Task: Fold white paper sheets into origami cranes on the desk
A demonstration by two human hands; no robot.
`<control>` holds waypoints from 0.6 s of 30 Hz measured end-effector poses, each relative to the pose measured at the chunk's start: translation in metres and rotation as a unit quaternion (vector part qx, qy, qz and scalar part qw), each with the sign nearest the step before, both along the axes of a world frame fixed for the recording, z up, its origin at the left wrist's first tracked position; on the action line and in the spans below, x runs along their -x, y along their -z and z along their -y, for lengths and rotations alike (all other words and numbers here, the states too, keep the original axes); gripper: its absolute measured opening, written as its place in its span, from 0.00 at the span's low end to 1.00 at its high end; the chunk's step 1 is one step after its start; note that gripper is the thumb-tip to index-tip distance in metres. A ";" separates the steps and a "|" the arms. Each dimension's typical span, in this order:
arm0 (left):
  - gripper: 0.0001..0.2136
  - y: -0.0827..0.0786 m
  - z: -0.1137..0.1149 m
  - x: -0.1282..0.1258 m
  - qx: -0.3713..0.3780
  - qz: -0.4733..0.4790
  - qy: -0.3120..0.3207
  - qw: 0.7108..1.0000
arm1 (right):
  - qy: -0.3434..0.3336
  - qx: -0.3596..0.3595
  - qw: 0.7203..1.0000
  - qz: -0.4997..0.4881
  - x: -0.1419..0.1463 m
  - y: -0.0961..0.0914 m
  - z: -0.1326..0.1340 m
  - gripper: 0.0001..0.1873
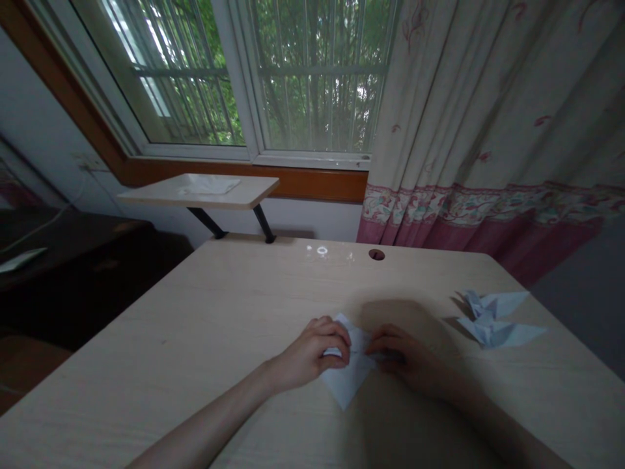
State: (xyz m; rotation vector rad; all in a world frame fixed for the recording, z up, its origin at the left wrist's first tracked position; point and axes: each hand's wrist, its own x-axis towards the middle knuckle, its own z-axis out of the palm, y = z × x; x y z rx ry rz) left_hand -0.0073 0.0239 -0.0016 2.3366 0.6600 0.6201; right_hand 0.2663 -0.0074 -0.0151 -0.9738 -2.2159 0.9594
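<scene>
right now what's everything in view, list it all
paper: 1, pale blue, mid-desk under both hands
folded figures: 2, pale blue, desk's right side
desk: 1, light wood, foreground
hole: 1, dark, desk's far edge
shelf: 1, light, on black brackets under window
cloth: 1, white, on shelf
window: 1, white frame, barred, back wall
curtain: 1, cream with pink hem, right
cabinet: 1, dark, left
left hand: 1, pinching paper
right hand: 1, touching paper
</scene>
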 end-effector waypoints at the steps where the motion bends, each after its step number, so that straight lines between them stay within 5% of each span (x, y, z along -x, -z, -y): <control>1: 0.01 0.001 0.000 0.000 -0.004 0.001 -0.003 1.000 | 0.000 0.006 1.000 -0.004 0.000 0.000 0.000 0.13; 11: 0.07 0.001 0.009 0.000 -0.101 -0.040 -0.022 0.994 | 0.031 -0.044 0.998 -0.014 0.000 0.010 -0.002 0.15; 18: 0.07 0.000 0.012 -0.001 -0.174 -0.028 -0.020 0.984 | 0.015 -0.082 0.996 0.033 0.004 0.002 0.003 0.30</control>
